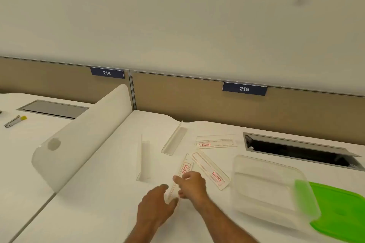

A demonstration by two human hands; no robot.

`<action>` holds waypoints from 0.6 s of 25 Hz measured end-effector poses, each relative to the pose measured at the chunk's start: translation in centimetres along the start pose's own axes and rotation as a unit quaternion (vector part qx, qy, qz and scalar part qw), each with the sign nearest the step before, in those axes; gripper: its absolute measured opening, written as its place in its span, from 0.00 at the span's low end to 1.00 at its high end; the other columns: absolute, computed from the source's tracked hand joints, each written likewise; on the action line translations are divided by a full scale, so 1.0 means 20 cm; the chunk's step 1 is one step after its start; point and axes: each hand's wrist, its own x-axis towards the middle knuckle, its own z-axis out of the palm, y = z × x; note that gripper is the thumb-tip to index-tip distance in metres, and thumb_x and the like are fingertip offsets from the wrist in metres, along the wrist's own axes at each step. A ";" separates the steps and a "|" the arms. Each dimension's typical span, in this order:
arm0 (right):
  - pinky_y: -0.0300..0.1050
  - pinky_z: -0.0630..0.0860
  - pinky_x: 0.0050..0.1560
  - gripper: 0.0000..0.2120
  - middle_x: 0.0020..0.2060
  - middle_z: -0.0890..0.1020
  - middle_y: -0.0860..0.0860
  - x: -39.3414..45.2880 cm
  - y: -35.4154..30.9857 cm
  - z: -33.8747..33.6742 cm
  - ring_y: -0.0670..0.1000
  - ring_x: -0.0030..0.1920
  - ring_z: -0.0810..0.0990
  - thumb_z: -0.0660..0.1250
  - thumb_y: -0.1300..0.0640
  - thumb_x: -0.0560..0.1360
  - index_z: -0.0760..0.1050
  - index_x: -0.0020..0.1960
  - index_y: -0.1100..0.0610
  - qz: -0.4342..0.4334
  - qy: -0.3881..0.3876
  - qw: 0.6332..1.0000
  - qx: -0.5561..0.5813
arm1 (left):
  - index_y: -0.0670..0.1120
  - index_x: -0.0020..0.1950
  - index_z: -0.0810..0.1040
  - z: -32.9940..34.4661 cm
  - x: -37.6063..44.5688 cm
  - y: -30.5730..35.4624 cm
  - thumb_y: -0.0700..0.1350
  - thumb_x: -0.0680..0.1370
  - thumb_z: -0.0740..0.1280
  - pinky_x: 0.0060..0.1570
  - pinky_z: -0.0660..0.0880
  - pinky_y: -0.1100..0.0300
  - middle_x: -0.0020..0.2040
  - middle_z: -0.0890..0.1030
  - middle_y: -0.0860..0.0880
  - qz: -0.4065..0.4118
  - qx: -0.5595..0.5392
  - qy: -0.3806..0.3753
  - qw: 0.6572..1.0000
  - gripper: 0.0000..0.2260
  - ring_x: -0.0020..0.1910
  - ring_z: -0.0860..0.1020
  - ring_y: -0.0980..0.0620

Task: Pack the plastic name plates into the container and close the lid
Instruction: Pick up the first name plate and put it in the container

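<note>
two hands on one name plate

both arms reach forward over the white desk (102, 193). the right hand (192, 184) curls its fingers and thumb around a clear name plate (182, 175) with red print, near the plate's middle. the left hand (158, 201) comes in from below, its fingers spread a little, and its thumb and fingertips touch the near end of the same plate. i cannot tell if the left hand really squeezes it.

four more clear plates lie on the desk past the hands. one (210, 171) is just beside the held plate. the clear container (266, 189) sits open to the right, with its green lid (339, 211) leaning under its far side.
</note>
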 end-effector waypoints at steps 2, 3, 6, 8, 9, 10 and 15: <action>0.53 0.85 0.37 0.14 0.40 0.86 0.60 0.01 0.01 0.05 0.53 0.31 0.85 0.74 0.50 0.64 0.77 0.39 0.59 0.019 -0.020 1.000 0.011 | 0.59 0.65 0.74 0.02 0.00 0.00 0.65 0.69 0.64 0.55 0.76 0.57 0.60 0.80 0.60 -0.009 -0.053 -0.001 0.999 0.25 0.56 0.79 0.56; 0.53 0.84 0.37 0.12 0.38 0.86 0.59 0.01 0.02 0.08 0.53 0.31 0.85 0.73 0.51 0.63 0.76 0.35 0.58 0.015 -0.026 1.000 -0.002 | 0.59 0.62 0.75 0.02 0.00 0.01 0.63 0.69 0.63 0.53 0.77 0.57 0.58 0.81 0.61 -0.009 -0.059 -0.008 0.998 0.23 0.53 0.80 0.57; 0.52 0.85 0.40 0.09 0.33 0.86 0.55 0.04 0.05 0.12 0.52 0.32 0.86 0.72 0.53 0.64 0.76 0.31 0.57 0.021 -0.041 0.999 -0.025 | 0.59 0.59 0.78 0.03 -0.02 0.01 0.59 0.70 0.63 0.51 0.77 0.58 0.54 0.82 0.61 -0.009 -0.096 -0.007 0.995 0.18 0.49 0.81 0.56; 0.52 0.84 0.42 0.09 0.34 0.86 0.56 0.06 0.05 0.12 0.52 0.34 0.86 0.72 0.58 0.66 0.75 0.30 0.56 0.027 -0.044 0.998 -0.027 | 0.59 0.57 0.79 0.03 -0.02 0.00 0.58 0.71 0.64 0.49 0.77 0.60 0.53 0.83 0.61 -0.007 -0.112 -0.003 0.994 0.16 0.46 0.81 0.57; 0.53 0.84 0.41 0.09 0.36 0.86 0.57 0.06 0.06 0.12 0.54 0.35 0.86 0.71 0.60 0.67 0.74 0.30 0.56 0.026 -0.043 0.998 -0.029 | 0.59 0.56 0.80 0.02 -0.02 0.00 0.57 0.72 0.65 0.49 0.77 0.61 0.52 0.84 0.61 -0.004 -0.130 -0.003 0.991 0.14 0.44 0.81 0.58; 0.53 0.84 0.41 0.09 0.38 0.85 0.58 0.06 0.06 0.12 0.55 0.36 0.86 0.70 0.63 0.67 0.74 0.30 0.57 0.025 -0.041 0.998 -0.035 | 0.58 0.54 0.81 0.02 -0.02 0.00 0.55 0.73 0.65 0.49 0.78 0.60 0.51 0.84 0.60 0.001 -0.150 0.000 0.989 0.12 0.42 0.81 0.59; 0.49 0.84 0.34 0.09 0.36 0.82 0.58 0.07 0.06 -0.02 0.54 0.30 0.79 0.60 0.66 0.71 0.79 0.41 0.61 0.077 -0.047 0.993 0.076 | 0.56 0.53 0.82 -0.01 0.02 -0.02 0.35 0.74 0.64 0.56 0.76 0.58 0.53 0.83 0.57 0.037 -0.217 0.031 0.975 0.18 0.52 0.79 0.60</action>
